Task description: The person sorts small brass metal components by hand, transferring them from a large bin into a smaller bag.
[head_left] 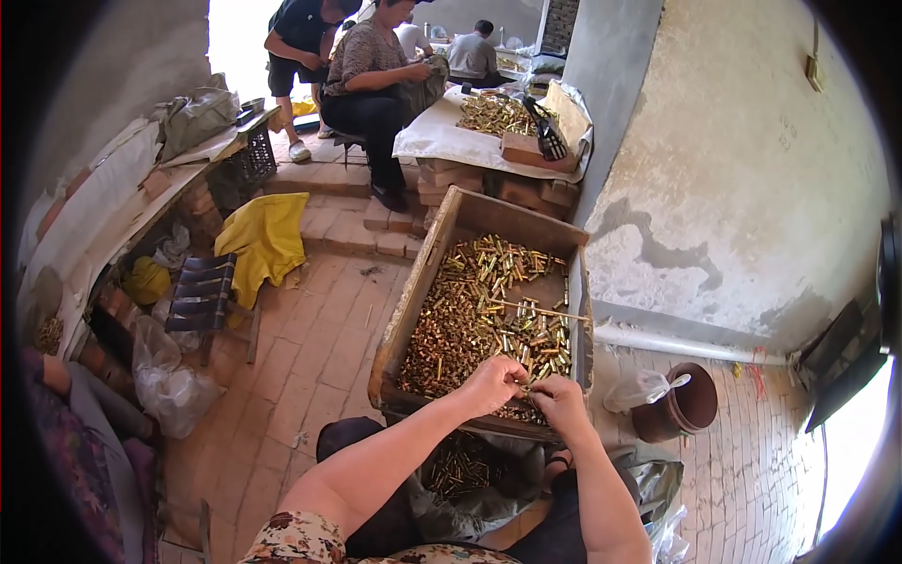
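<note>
Over the near end of a wooden box (pixel 406 310), my left hand (pixel 495 383) and my right hand (pixel 562 406) are close together. Both have their fingers pinched. A small piece seems to sit between the fingertips, too small and covered to name. Heaped in the box are small coppery metal pieces (pixel 434 340) on the left and longer gold-coloured metal tubes (pixel 507 258) toward the back and right. A thin stick (pixel 540 308) lies across the heap to the right-hand wall. Below the box, between my knees, a dark cloth sack (pixel 512 475) holds more narrow metal pieces (pixel 462 465).
A brown bucket (pixel 672 414) with a white plastic bag (pixel 644 388) stands right of the box. Yellow cloth (pixel 263 240) and a strapped stool (pixel 202 291) are on the left. Beyond, people sit and stand near a table (pixel 442 132) heaped with gold-coloured pieces. Someone sits at far left.
</note>
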Tool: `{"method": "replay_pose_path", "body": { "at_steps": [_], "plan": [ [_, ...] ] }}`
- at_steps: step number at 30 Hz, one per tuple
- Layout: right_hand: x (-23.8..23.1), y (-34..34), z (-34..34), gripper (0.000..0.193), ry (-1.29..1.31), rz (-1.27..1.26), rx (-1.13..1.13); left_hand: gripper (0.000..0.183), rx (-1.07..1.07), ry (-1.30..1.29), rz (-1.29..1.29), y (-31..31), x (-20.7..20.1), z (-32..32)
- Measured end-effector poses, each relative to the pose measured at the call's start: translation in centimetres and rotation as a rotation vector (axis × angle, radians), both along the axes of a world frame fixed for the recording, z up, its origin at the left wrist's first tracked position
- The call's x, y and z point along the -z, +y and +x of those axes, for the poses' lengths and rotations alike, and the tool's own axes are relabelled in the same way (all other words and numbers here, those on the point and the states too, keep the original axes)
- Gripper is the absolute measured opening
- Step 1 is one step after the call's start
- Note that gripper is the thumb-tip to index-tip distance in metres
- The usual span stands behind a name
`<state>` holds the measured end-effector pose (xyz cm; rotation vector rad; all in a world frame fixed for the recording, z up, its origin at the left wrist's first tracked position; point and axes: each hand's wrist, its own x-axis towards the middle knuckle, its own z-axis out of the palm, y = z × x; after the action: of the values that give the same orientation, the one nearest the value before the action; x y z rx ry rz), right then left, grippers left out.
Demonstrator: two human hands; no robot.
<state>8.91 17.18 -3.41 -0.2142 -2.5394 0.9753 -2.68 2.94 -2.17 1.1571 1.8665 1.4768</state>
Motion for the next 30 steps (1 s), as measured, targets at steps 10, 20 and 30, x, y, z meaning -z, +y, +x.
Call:
{"method": "replay_pose_path", "body": {
  "at_steps": [10,20,30],
  "plan": [
    [-1.5,-1.1,0.9,0.015,0.055,-0.614,0.213,0.013,-0.026,-0.329,0.054,-1.5,-1.8,0.7],
    [-3.3,-2.3,1.5,0.014,0.192,-1.155,0.069,0.010,-0.069,-0.565,0.148,-2.4,-3.1,0.1],
    [-3.9,-3.6,1.3,0.013,0.184,-1.087,0.136,0.006,-0.072,-0.532,0.131,-1.8,-3.2,1.0]
  ]
}}
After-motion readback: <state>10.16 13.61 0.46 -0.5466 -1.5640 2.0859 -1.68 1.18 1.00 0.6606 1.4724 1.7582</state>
